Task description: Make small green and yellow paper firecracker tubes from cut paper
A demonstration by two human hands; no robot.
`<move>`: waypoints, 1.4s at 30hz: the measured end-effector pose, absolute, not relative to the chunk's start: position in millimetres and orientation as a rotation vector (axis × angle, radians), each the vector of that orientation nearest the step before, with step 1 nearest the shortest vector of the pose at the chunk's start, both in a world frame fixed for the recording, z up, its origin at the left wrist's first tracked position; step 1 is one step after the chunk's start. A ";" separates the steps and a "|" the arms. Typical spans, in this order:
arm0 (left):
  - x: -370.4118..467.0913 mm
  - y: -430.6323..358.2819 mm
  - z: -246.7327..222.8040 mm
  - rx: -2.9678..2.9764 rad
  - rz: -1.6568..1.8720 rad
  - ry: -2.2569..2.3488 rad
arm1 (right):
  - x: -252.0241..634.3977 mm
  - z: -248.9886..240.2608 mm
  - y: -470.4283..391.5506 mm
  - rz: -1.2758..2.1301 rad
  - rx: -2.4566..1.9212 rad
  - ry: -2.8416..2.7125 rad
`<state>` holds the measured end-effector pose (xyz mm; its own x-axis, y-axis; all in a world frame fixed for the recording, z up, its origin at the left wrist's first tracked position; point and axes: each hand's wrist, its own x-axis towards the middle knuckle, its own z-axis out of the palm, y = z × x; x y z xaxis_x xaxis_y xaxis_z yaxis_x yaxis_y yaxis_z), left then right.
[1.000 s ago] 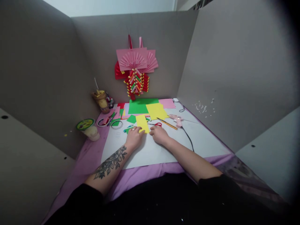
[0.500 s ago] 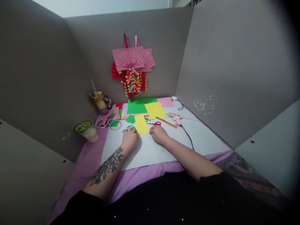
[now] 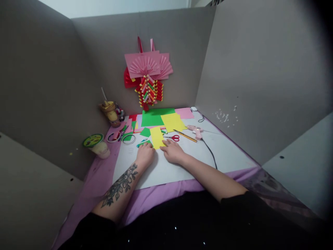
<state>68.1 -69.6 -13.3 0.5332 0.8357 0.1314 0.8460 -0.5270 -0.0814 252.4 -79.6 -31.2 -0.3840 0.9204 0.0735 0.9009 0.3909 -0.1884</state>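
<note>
A yellow paper strip (image 3: 156,137) lies on the white board between my two hands. My left hand (image 3: 145,154) rests at its lower left corner with the fingers curled in; what they hold, if anything, is hidden. Laid over the strip's lower right edge are the fingers of my right hand (image 3: 173,151), stretched out and a little apart. Just beyond that hand are red-handled scissors (image 3: 175,138). A green paper piece (image 3: 145,132) lies left of the strip, and another green scrap is partly covered by my left hand.
A pink glue gun (image 3: 196,132) with a black cord and a yellow pencil (image 3: 188,137) lie to the right. Green (image 3: 153,117) and yellow sheets (image 3: 173,122) are at the back. Tape rolls (image 3: 129,139) and a lidded cup (image 3: 97,145) stand left. Paper firecracker ornaments (image 3: 148,74) hang on the grey panel.
My right hand has moved left onto the yellow strip, its fingers now straighter, and the scissors' handles show more. My left hand has barely shifted.
</note>
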 end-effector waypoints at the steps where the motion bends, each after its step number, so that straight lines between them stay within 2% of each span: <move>1: 68.3 -69.5 -13.7 -2.633 -0.119 -1.453 | 255.4 -29.6 -78.4 0.154 -1.668 -2.472; 12: 60.0 -59.4 -23.6 -2.615 -0.310 -1.522 | 273.3 -32.2 -63.3 0.216 -1.750 -2.221; 20: 61.2 -56.4 -29.7 -2.632 -0.519 -1.486 | 277.7 -46.9 -48.2 0.259 -1.583 -2.046; 31: 61.5 -57.3 -27.2 -2.768 -0.521 -1.346 | 322.4 -33.9 -24.3 -0.034 -2.154 -1.751; 38: 63.2 -57.7 -26.3 -2.756 -0.471 -1.370 | 326.5 -36.2 -12.2 -0.021 -2.357 -1.796; 42: 58.1 -54.7 -26.6 -2.597 -0.500 -1.584 | 322.2 -29.1 -14.5 0.006 -2.382 -1.721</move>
